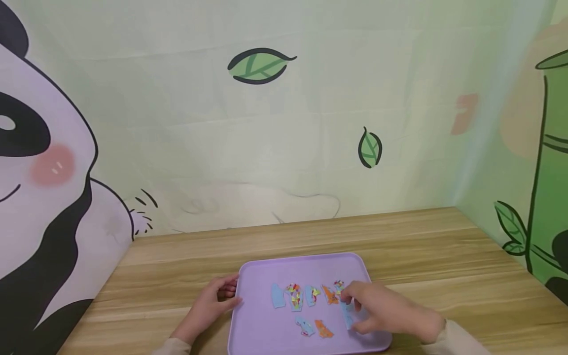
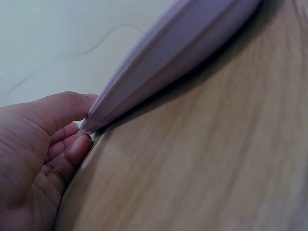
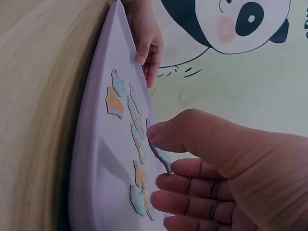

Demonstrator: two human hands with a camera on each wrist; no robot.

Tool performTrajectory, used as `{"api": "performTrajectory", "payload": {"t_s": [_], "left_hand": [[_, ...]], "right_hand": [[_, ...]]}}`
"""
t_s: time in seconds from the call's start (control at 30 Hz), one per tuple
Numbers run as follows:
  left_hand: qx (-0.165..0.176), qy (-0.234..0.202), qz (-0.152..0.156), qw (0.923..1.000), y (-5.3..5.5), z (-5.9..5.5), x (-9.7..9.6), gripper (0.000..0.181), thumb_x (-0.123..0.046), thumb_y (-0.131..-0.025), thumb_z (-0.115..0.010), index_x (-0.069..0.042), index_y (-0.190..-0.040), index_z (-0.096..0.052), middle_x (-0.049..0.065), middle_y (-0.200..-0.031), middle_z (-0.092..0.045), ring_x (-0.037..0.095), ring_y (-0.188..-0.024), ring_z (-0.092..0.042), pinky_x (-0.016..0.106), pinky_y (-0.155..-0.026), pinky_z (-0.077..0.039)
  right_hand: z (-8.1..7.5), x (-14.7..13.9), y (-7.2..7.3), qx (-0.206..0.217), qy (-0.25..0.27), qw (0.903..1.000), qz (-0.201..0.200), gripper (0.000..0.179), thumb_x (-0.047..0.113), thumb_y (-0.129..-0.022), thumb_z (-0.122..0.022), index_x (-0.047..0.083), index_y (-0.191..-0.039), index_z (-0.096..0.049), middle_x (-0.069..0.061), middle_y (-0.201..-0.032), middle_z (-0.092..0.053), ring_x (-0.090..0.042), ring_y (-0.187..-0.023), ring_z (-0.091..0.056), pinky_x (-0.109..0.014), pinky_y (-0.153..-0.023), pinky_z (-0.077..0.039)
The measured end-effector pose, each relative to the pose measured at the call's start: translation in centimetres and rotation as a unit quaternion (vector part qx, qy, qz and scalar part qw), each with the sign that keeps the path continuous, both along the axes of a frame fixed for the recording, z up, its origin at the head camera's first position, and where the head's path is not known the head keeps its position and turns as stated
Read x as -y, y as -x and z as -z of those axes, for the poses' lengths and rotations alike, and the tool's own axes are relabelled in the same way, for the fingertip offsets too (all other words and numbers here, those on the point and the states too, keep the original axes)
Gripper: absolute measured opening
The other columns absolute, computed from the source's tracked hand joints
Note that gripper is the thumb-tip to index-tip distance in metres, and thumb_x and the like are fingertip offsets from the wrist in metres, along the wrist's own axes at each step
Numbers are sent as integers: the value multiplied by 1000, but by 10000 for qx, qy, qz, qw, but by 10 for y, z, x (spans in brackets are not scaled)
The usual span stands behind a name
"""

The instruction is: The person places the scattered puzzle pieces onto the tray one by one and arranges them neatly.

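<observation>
A lilac tray (image 1: 262,340) lies on the table with several flat puzzle pieces on it. My left hand (image 1: 210,303) is at its left side, thumb and fingertips pinching the rim (image 2: 125,86). Over the tray's right part, my right hand (image 1: 383,308) pinches a thin puzzle piece (image 3: 160,155) between thumb and fingers, mostly hidden in the head view. Below that hand lies a light blue piece (image 1: 346,318). To its left, a row holds an orange piece (image 1: 330,295), a multicoloured piece (image 1: 295,297) and a plain blue piece (image 1: 277,296). Nearer me lie another orange piece (image 1: 324,329) and a blue one (image 1: 304,326).
The tray stands on a wood-grain table (image 1: 186,256). Behind it hangs a pale green backdrop (image 1: 177,123) with printed leaves, and a printed panda (image 1: 53,222) fills the left side. Printed bamboo (image 1: 554,197) is on the right.
</observation>
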State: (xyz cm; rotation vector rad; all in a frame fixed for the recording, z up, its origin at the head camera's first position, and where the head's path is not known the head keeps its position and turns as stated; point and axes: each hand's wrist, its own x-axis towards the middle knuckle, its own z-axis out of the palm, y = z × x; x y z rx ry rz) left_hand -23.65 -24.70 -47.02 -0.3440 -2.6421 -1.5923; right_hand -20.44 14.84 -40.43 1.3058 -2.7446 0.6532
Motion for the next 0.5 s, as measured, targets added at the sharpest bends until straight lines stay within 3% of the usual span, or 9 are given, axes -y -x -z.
{"api": "performTrajectory", "payload": {"t_s": [0.13, 0.5], "left_hand": [[11, 0, -30, 10000, -1, -1, -1, 55, -3, -79, -76, 9, -128, -54, 19, -112, -60, 14, -95, -60, 17, -84, -55], [19, 23, -64, 10000, -1, -2, 0, 54, -4, -80, -75, 8, -128, -54, 17, -112, -60, 18, -97, -61, 17, -84, -55]], "right_hand": [[2, 4, 0, 78, -57, 10000, 10, 41, 22, -71, -79, 5, -104, -61, 4, -90, -60, 0, -77, -51, -15, -67, -48], [11, 13, -1, -337, -385, 9984, -229, 43, 27, -71, -79, 5, -104, -63, 7, -92, -59, 3, -78, -48, -12, -69, -48]]}}
